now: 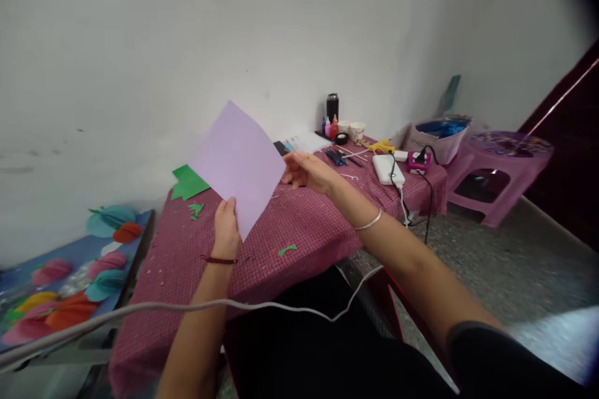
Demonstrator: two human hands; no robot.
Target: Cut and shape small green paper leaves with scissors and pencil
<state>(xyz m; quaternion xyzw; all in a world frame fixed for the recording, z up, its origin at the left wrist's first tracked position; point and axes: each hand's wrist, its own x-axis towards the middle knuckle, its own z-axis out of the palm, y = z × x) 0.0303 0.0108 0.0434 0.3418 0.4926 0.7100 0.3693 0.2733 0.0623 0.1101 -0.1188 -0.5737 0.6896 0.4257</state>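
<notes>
I hold a lilac sheet of paper [238, 162] up in front of me, tilted above a low table with a red checked cloth [299, 230]. My left hand [226, 227] pinches the sheet's near bottom corner, thumb on the front. My right hand [309, 171] grips its right edge. A green paper piece [188, 182] lies on the cloth behind the sheet, with small green scraps [195, 209] beside it and one more green scrap [287, 249] near the front.
At the table's far end stand a black bottle [332, 106], small paint bottles, paper cups [356, 131], pens, a yellow glue gun [381, 147] and a white power bank [386, 169] with cables. A purple plastic stool [496, 168] stands right. Coloured paper flowers [60, 287] lie on a board left.
</notes>
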